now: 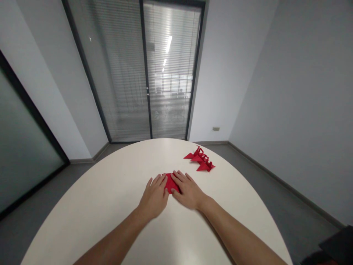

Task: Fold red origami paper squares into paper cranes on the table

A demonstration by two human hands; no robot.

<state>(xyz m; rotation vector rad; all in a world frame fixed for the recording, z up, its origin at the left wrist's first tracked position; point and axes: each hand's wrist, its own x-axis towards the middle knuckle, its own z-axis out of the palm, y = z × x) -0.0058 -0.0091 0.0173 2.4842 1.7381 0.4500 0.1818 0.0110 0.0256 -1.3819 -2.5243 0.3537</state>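
On the near half of a round, cream-white tabletop (110, 191), just short of its middle, we have a small, flat piece of bright red paper (170, 182), and both bare hands are right on it! The left hand (154, 195) lies palm down, fingers stretched out, its inner edge covering the paper's left side. Over on the other flank, the right hand (189, 191) is flat too, fingers fanned across the right side, thumb near the lower edge. Neither one is clenched or pinching; this is flat-handed work.

And the state of play? Look beyond the right hand, towards the table's far right edge: a cluster of bright red, pointed-winged folded paper birds (199, 158), and those look finished, wings out and necks up. The piece under the fingers shows no wings and no neck, so its shaping looks well short of theirs. Which folds it has, the hands hide.

Now the count: two hands, one flat red piece, one table. Birds? Three, by my best reading, though they overlap and sit small in view, so take that with some caution. Behind it all stand two tall, dark-framed glass panels with horizontal blinds (121, 73), and one small, pale wall plate (216, 129) low on the wall.
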